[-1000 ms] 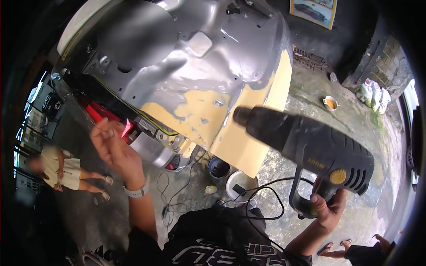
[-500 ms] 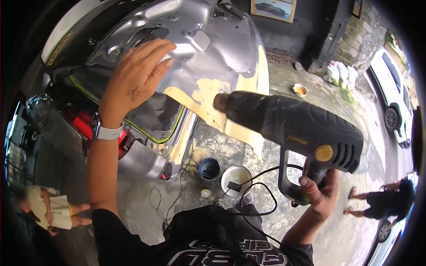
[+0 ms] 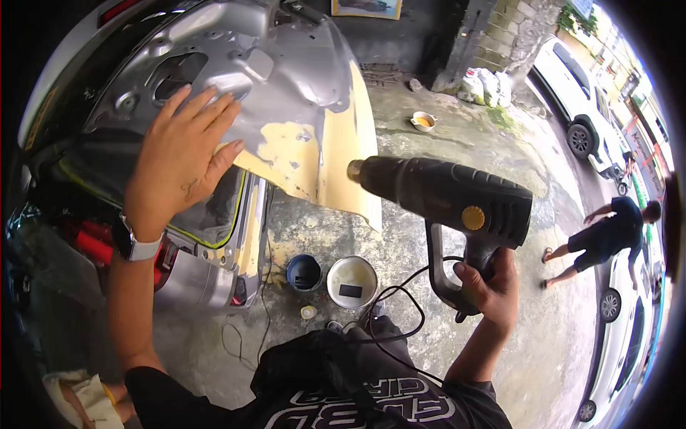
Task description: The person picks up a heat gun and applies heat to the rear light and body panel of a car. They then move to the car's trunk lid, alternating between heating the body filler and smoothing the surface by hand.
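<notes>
My right hand (image 3: 488, 287) grips the handle of a black heat gun (image 3: 446, 196). Its nozzle points left at the yellow filler patch (image 3: 309, 159) on the raised silver car hatch panel (image 3: 286, 68), a short gap from it. My left hand (image 3: 180, 157) lies flat on that panel with fingers spread, just left of the yellow patch; a watch with a white strap sits on its wrist. The gun's black cord (image 3: 400, 314) loops down past my dark shirt.
A dark bucket (image 3: 304, 273) and a white bucket (image 3: 352, 281) stand on the concrete floor below the panel. A small bowl (image 3: 423, 121) lies farther off. A person (image 3: 607, 232) walks at the right near a white car (image 3: 575, 86). Another person crouches at bottom left.
My left hand rose from beside the red tail light onto the silver panel and now rests lower on it. The view has swung right; the heat gun stays aimed at the filler.
</notes>
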`<state>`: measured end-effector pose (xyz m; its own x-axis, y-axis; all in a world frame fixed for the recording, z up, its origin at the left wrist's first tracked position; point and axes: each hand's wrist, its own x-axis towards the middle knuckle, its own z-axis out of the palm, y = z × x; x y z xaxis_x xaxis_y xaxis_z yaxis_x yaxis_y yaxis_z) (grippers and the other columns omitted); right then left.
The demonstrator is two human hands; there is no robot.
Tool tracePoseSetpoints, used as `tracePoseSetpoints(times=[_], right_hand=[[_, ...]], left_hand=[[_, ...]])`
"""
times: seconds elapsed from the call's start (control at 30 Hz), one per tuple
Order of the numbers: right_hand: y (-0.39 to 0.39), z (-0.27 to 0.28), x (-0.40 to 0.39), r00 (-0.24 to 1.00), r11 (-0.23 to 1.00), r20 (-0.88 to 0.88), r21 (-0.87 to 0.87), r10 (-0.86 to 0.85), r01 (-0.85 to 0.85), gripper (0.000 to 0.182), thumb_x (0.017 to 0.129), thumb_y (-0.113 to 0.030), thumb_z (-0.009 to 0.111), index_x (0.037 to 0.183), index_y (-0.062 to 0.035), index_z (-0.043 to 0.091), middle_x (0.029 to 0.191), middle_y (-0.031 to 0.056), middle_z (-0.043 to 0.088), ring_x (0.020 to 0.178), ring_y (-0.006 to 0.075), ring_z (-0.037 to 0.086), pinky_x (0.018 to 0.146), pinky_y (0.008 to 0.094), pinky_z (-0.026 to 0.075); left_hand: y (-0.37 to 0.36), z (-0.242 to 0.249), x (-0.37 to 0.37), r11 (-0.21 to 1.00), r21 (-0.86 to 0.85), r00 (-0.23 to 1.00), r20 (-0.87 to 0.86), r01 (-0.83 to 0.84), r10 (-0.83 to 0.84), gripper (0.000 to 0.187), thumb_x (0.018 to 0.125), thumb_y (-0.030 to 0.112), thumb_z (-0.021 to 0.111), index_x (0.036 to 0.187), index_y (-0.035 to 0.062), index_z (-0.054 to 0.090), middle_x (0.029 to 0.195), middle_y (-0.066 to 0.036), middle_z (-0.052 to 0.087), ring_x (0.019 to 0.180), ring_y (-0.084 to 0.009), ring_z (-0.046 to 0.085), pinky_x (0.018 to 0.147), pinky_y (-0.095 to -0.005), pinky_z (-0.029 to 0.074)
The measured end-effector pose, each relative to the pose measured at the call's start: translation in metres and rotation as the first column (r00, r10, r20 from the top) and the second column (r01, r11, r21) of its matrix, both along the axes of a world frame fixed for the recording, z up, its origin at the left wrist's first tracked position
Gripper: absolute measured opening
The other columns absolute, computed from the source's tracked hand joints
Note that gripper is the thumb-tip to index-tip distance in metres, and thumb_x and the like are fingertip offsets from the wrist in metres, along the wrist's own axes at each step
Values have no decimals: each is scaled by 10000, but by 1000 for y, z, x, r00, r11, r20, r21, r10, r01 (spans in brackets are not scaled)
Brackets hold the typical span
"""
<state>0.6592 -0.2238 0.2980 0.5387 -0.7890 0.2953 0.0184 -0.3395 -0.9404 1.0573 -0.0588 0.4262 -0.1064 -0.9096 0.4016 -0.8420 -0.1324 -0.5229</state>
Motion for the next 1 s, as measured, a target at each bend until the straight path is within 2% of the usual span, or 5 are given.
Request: tracePoseSetpoints(times=[0.2,0.3,0.4,0.47,1.0], right_hand=[[13,22,-4,984,977,-176,210,3,34,513,814,-13,795,1246,-23,518,995,-4,570,880,74,536,725,251,442],[-3,7,-5,995,988,-95,-148,40,-54,585,838,-241,822,1246,-15,467,815,63,535,710,146,503,620,337,437],[-5,12,-6,991,970,80,-226,104,-84,741,847,-202,794,1408,-10,349,919,142,622,785,222,596,721,365,490],[-2,20,-15,981,982,-174,-153,83,-110,813,880,-147,768,1510,14,280,1328,151,557,1185,225,537,1009,354,422],[17,60,17,956,926,17,-253,293,-279,800,885,-205,763,1477,27,277,1334,184,550,1225,244,527,1039,366,396]], left_hand=[[-1,-9,7,994,98,996,-73,-41,48,538,963,234,521,1421,-44,476,1472,-201,494,1414,-334,405,1209,-465,229],[1,-10,2,995,94,996,-78,-28,35,560,975,253,474,1433,-68,448,1478,-231,474,1414,-353,401,1218,-475,215],[2,-12,-1,993,103,997,-44,-62,67,586,992,294,446,1459,-60,416,1494,-222,458,1422,-357,387,1225,-477,204],[5,-11,3,993,109,997,-47,-48,54,591,999,305,437,1465,-57,408,1500,-217,453,1426,-359,381,1225,-479,203],[-9,23,75,992,55,965,-230,-115,125,476,1073,267,376,1500,65,428,1529,-165,444,1446,-334,372,1178,-424,293]])
